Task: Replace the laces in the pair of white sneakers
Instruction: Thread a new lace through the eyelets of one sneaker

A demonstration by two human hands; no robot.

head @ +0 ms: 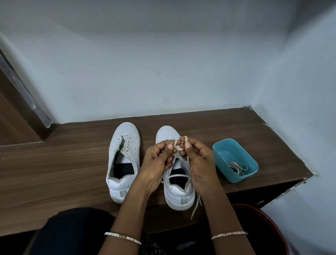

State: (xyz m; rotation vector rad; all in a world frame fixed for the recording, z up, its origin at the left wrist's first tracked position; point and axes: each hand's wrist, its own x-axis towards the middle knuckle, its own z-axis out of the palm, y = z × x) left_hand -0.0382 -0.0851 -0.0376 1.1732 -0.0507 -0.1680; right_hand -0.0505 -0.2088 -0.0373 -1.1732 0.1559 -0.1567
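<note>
Pinching the flat off-white lace (pixel 179 145) over the right sneaker (pixel 179 188), we hold it with left hand (pixel 158 161) and right hand (pixel 197 162), each grip pressed onto the lace. Its loose ends trail past the heel, off the brown wood-grain worktop (pixel 47 170). At 9 o'clock, the left sneaker (pixel 122 160) stands unlaced. At 3 o'clock, a rounded teal plastic tub (pixel 225 148) holds coiled laces (pixel 238 167).

Left hand (pixel 158 159) and right hand (pixel 198 162) raised, fingertips pinched.
</note>
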